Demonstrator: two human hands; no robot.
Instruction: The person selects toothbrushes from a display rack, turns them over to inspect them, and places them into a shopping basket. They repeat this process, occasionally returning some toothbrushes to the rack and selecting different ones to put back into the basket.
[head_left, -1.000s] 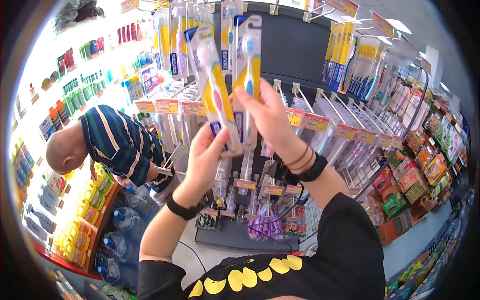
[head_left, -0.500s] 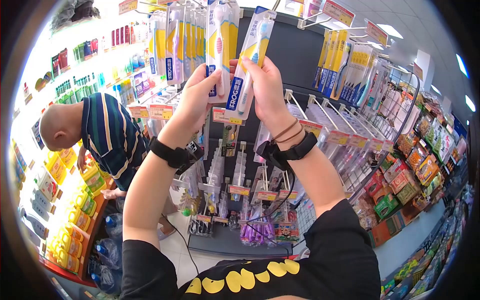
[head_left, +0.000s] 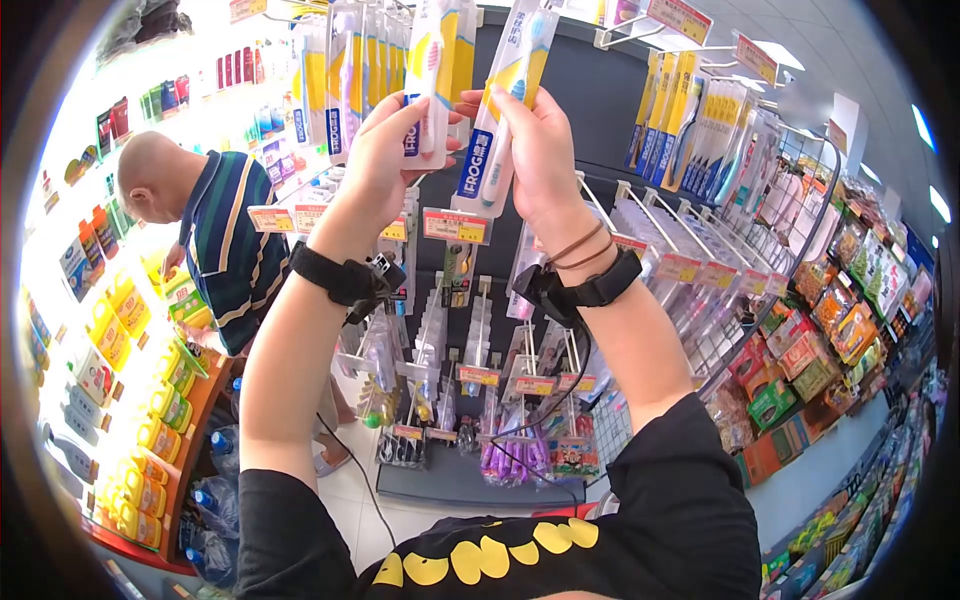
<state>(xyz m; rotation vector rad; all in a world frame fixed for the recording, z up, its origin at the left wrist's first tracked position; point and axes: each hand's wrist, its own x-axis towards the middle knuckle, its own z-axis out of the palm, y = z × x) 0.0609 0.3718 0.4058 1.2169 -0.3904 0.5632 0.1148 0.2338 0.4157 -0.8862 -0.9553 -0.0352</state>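
Note:
My left hand [head_left: 382, 150] is closed on a packaged toothbrush [head_left: 431, 70] with a red-and-white striped head, at the top centre. My right hand [head_left: 535, 150] pinches a second packaged toothbrush [head_left: 480, 168] with a blue head and a blue FROG label at its lower end. This pack tilts slightly to the right. The two packs are side by side, a little apart, in front of the display. My left fingertips are partly hidden behind its pack. Just left of my left hand, more toothbrush packs [head_left: 345, 85] hang on hooks.
More yellow-and-blue packs [head_left: 665, 120] hang to the right. Price tags [head_left: 457, 226] and hooks jut out below my hands. A person in a striped shirt [head_left: 235, 240] stands at the left shelf beside yellow bottles [head_left: 125, 300]. A wire rack [head_left: 770, 270] stands at right.
Both hands and their toothbrush packs have shifted slightly upward in view, with the left one also moving left. The person at left has straightened somewhat, with a yellow bottle now higher at their hands.

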